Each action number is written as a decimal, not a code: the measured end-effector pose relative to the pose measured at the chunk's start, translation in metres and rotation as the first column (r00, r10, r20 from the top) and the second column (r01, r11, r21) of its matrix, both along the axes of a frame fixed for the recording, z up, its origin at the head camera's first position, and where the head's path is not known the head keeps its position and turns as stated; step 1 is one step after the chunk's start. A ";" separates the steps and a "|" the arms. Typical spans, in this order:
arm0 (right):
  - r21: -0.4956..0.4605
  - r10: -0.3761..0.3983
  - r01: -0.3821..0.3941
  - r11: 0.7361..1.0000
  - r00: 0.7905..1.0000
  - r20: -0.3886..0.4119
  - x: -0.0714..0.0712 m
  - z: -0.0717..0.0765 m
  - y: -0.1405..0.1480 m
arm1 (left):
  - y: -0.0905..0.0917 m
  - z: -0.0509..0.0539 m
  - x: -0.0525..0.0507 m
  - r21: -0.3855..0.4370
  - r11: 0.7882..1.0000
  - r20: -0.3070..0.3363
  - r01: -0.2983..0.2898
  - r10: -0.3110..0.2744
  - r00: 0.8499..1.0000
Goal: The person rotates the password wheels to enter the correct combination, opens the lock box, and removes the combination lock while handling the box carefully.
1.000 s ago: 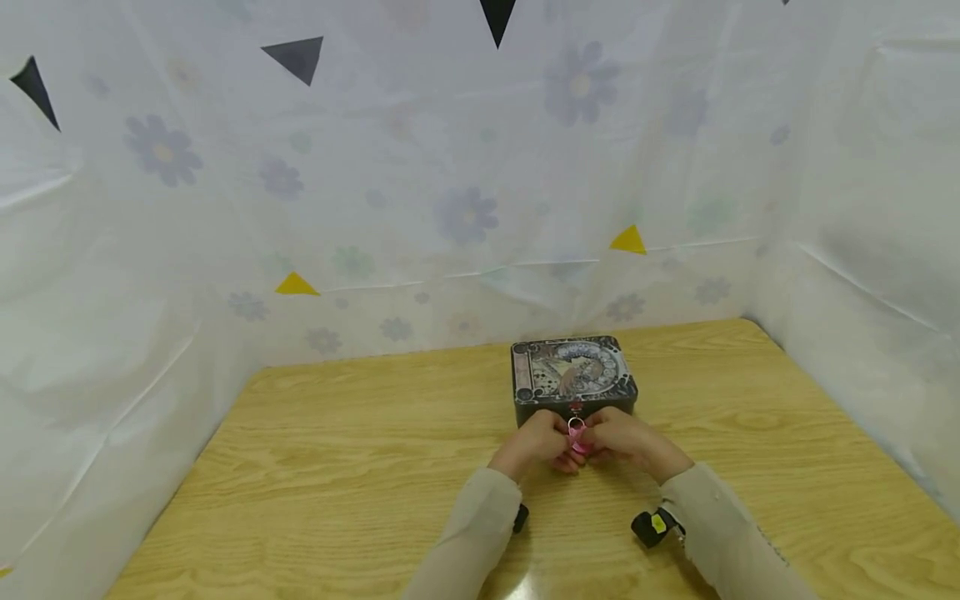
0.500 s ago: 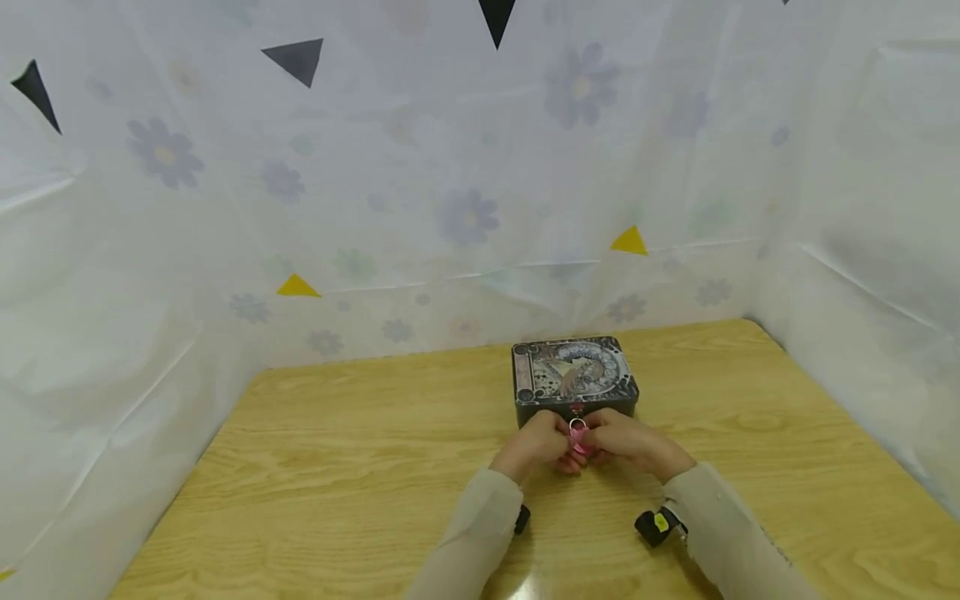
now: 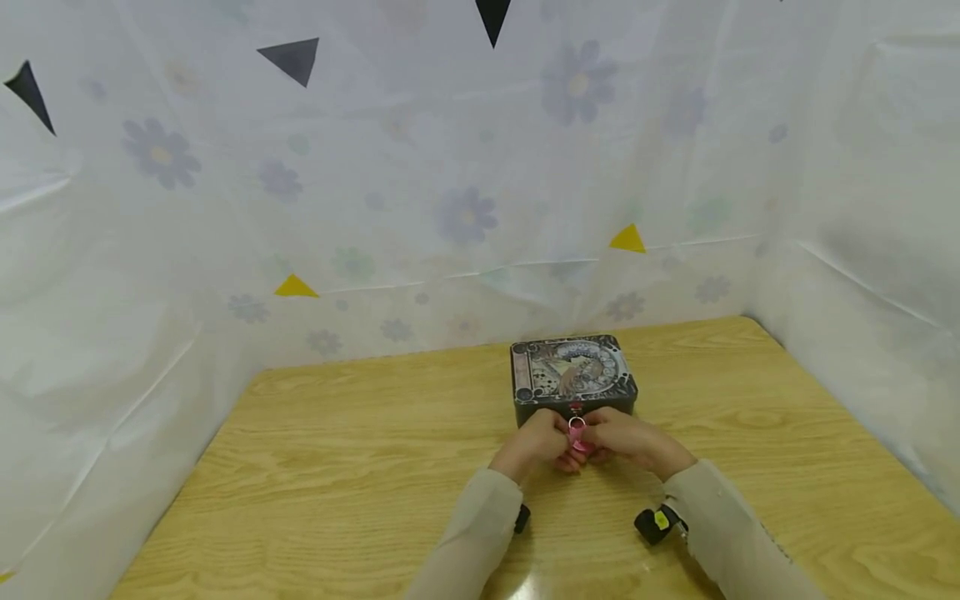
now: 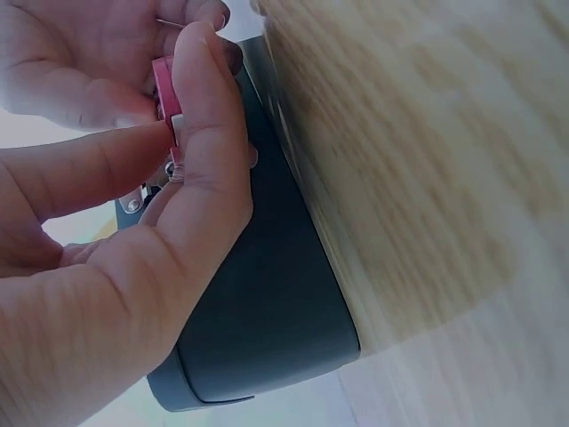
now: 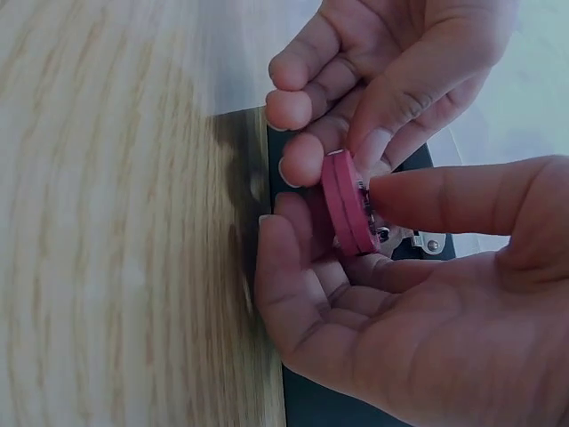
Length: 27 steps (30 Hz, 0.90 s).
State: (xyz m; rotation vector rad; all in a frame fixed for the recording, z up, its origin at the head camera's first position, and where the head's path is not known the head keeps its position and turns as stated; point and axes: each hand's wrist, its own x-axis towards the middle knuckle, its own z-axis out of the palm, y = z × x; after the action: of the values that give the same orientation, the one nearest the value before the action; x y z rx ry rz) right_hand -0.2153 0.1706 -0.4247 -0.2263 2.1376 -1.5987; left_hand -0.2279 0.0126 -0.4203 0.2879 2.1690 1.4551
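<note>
A pink padlock [image 3: 577, 435] hangs by its shackle from the clasp [image 5: 430, 242] on the front of a dark tin box [image 3: 573, 368] with a printed picture on its lid. Small dials seem to show on the padlock's face in the right wrist view. My left hand [image 3: 537, 441] pinches the padlock from the left between thumb and fingers. From the other side my right hand [image 3: 628, 439] holds it too, its thumb against the dial face and its fingers curled behind. Fingers partly cover the padlock in every view.
The box stands towards the back of a wood-grain table [image 3: 360, 467], lid down. Behind the table and at both sides hang pale flowered sheets [image 3: 465, 158]. A black strap device [image 3: 654, 525] sits at my right wrist.
Both hands stay on the padlock at the clasp. The padlock has turned a little between the fingers; the box has not moved, and the head view shifts only slightly.
</note>
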 end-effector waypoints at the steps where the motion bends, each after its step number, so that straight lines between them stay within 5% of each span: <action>1: -0.007 -0.002 0.002 1.000 1.000 0.004 0.000 0.000 0.000 | 0.000 0.000 0.000 0.003 1.000 0.003 0.000 0.000 1.000; 12: -0.003 -0.020 0.020 1.000 0.999 0.030 0.001 0.004 0.000 | 0.000 -0.001 0.001 0.010 1.000 -0.014 0.016 -0.016 1.000; 27: -0.003 0.016 -0.016 1.000 1.000 0.004 0.000 0.003 0.001 | 0.002 0.000 0.001 0.005 0.999 0.014 -0.036 0.036 0.999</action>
State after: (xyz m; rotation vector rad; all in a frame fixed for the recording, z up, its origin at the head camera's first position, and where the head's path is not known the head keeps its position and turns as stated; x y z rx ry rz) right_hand -0.2158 0.1716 -0.4214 -0.2402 2.1251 -1.5923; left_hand -0.2269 0.0151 -0.4202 0.2412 2.1700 1.4786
